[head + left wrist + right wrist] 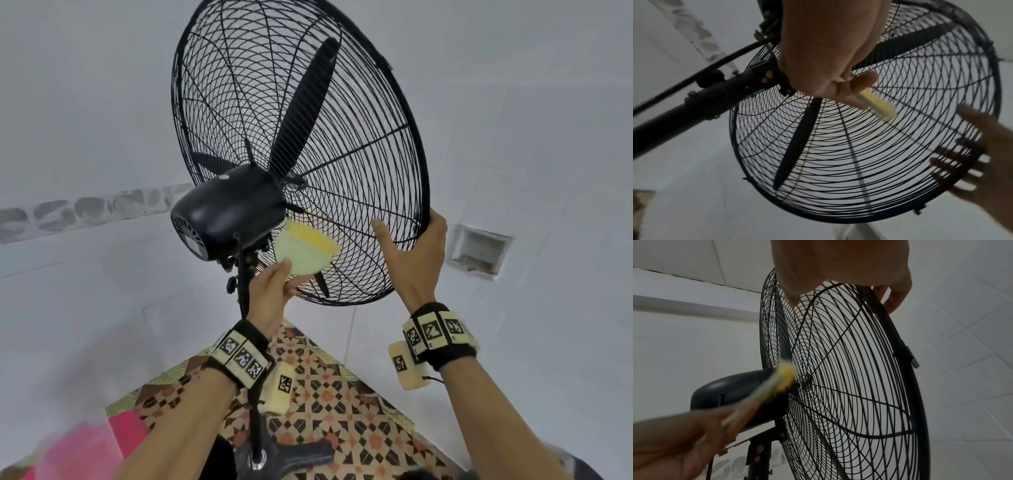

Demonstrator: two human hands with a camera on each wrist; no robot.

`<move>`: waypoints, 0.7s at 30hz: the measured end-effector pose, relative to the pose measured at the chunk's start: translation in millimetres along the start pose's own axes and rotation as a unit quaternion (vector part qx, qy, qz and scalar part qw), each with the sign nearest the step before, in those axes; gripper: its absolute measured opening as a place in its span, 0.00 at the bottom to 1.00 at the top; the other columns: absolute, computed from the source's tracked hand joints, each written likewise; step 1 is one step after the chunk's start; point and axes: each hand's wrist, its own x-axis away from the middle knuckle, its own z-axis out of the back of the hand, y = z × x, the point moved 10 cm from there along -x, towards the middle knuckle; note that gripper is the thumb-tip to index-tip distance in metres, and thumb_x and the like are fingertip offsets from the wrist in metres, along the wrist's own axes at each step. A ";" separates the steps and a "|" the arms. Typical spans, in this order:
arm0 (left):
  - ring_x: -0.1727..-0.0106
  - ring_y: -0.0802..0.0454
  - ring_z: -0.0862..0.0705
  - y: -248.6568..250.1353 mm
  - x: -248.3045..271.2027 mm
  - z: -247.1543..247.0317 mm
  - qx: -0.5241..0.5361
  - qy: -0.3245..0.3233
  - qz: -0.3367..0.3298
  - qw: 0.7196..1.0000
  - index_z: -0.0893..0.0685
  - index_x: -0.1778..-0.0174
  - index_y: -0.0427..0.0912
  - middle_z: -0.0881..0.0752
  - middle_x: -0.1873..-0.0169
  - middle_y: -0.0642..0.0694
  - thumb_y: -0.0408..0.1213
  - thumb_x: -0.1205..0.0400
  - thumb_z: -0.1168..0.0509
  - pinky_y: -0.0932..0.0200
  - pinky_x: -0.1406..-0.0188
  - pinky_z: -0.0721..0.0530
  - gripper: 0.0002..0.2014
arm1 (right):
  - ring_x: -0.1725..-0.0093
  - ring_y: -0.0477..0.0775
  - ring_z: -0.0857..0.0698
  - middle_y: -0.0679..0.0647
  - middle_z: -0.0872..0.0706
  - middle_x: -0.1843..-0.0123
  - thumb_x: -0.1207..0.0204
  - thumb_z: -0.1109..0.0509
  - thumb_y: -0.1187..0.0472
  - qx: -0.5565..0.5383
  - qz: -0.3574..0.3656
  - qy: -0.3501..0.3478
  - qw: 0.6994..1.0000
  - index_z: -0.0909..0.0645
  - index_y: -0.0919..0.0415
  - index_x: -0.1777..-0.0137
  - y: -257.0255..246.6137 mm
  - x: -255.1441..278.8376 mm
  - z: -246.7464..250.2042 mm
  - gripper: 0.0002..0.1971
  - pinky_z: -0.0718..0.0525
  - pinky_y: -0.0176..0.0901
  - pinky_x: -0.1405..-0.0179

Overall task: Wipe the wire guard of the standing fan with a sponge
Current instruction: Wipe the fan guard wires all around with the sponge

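Note:
The standing fan's black wire guard (342, 120) tilts above me, seen from behind, with the motor housing (226, 212) at lower left. My left hand (289, 277) pinches a flat sponge (305, 250), green with a yellow face, held against the rear guard wires just right of the motor. In the left wrist view the sponge (877, 105) sticks out from my left hand (849, 84) onto the guard (859, 162). My right hand (407, 246) grips the guard's lower right rim, thumb on the rear wires and fingers (896, 296) curled over the rim. The sponge (781, 381) looks blurred in the right wrist view.
The fan's black pole (245, 298) runs down to its base (274, 459) on patterned floor tiles (325, 394). White tiled walls stand close behind. A square recess (479, 253) is set in the right wall. Something pink (85, 445) lies at lower left.

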 end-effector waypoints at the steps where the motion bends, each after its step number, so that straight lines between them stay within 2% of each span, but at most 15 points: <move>1: 0.49 0.52 0.06 4.5 0.0 -6.4 0.015 -0.011 -0.019 1.000 0.14 0.41 0.37 0.06 0.42 0.47 0.37 0.09 0.35 0.68 0.70 0.17 0.08 | 0.27 0.52 0.24 0.48 0.25 0.28 0.30 0.24 0.27 0.005 0.004 0.000 1.000 0.34 0.54 0.21 -0.6 1.4 -0.7 0.46 0.19 0.58 0.27; 3: 0.48 0.49 0.06 5.3 -2.8 -15.4 0.022 -0.006 -0.024 0.999 0.15 0.40 0.35 0.06 0.43 0.47 0.36 0.10 0.34 0.68 0.70 0.17 0.08 | 0.27 0.52 0.25 0.49 0.25 0.28 0.29 0.24 0.27 0.012 0.003 0.002 1.000 0.34 0.54 0.20 -0.2 2.1 -2.1 0.46 0.21 0.57 0.26; 5: 0.50 0.47 0.05 -5.2 -3.9 -13.2 0.002 0.020 0.004 1.000 0.14 0.40 0.34 0.06 0.45 0.44 0.36 0.10 0.33 0.68 0.70 0.14 0.09 | 0.26 0.52 0.25 0.49 0.26 0.27 0.29 0.24 0.27 0.008 -0.003 0.000 1.000 0.34 0.54 0.20 0.0 -0.7 -2.6 0.46 0.21 0.58 0.25; 7: 0.60 0.53 0.06 -19.1 -3.7 0.2 -0.039 0.051 0.040 0.997 0.13 0.40 0.36 0.06 0.48 0.40 0.37 0.11 0.32 0.67 0.71 0.12 0.08 | 0.26 0.53 0.25 0.49 0.25 0.27 0.29 0.24 0.28 0.005 -0.007 -0.005 1.000 0.34 0.54 0.20 0.7 -4.3 -2.1 0.46 0.21 0.59 0.25; 9: 0.65 0.57 0.08 -21.8 -3.5 12.2 -0.048 0.070 0.038 0.996 0.13 0.41 0.39 0.06 0.47 0.38 0.37 0.11 0.31 0.66 0.74 0.15 0.07 | 0.26 0.53 0.25 0.49 0.26 0.26 0.28 0.25 0.27 0.009 -0.001 -0.011 1.000 0.34 0.55 0.19 0.4 -5.8 -2.1 0.46 0.21 0.56 0.25; 12: 0.53 0.54 0.08 -3.5 -3.4 -0.6 0.007 0.045 -0.028 0.999 0.14 0.37 0.35 0.06 0.43 0.46 0.38 0.10 0.33 0.67 0.71 0.19 0.11 | 0.26 0.53 0.26 0.51 0.27 0.26 0.28 0.28 0.25 0.028 0.014 -0.015 0.999 0.35 0.57 0.19 -0.5 -3.8 -4.7 0.48 0.23 0.48 0.28; 15: 0.51 0.52 0.06 -0.1 -1.2 -21.0 0.009 0.041 -0.038 0.998 0.15 0.37 0.36 0.05 0.53 0.55 0.37 0.10 0.34 0.68 0.67 0.14 0.10 | 0.25 0.53 0.28 0.52 0.27 0.26 0.27 0.28 0.26 0.031 0.015 -0.014 0.999 0.35 0.58 0.18 -0.5 -3.3 -6.4 0.48 0.27 0.44 0.31; 17: 0.52 0.48 0.06 -13.5 -2.4 -17.8 -0.016 0.055 -0.006 0.998 0.15 0.36 0.32 0.05 0.58 0.53 0.36 0.10 0.34 0.65 0.63 0.12 0.11 | 0.25 0.53 0.28 0.52 0.27 0.26 0.27 0.28 0.27 0.024 0.008 -0.020 0.999 0.35 0.58 0.18 -0.5 -5.5 -5.8 0.47 0.27 0.44 0.31; 18: 0.55 0.50 0.06 -18.9 -2.9 -11.6 -0.036 0.065 0.011 0.997 0.15 0.36 0.31 0.05 0.59 0.50 0.36 0.10 0.33 0.64 0.61 0.11 0.12 | 0.25 0.53 0.28 0.52 0.27 0.26 0.27 0.28 0.27 0.022 0.006 -0.024 0.999 0.35 0.58 0.18 -0.2 -6.8 -5.2 0.47 0.27 0.44 0.30; 20: 0.61 0.56 0.07 -25.9 -4.3 7.2 -0.067 0.086 0.031 0.994 0.14 0.37 0.32 0.04 0.54 0.43 0.37 0.10 0.32 0.61 0.61 0.09 0.12 | 0.26 0.53 0.27 0.52 0.27 0.25 0.27 0.28 0.26 0.029 0.008 -0.031 0.999 0.36 0.57 0.18 -0.1 -7.4 -4.9 0.47 0.25 0.46 0.29; 21: 0.62 0.57 0.07 -23.9 -4.7 12.6 -0.069 0.090 0.021 0.993 0.13 0.37 0.33 0.05 0.52 0.42 0.37 0.11 0.32 0.64 0.63 0.11 0.11 | 0.26 0.53 0.27 0.51 0.27 0.26 0.27 0.29 0.25 0.032 0.011 -0.032 0.999 0.36 0.57 0.18 -0.2 -6.7 -4.7 0.48 0.24 0.47 0.29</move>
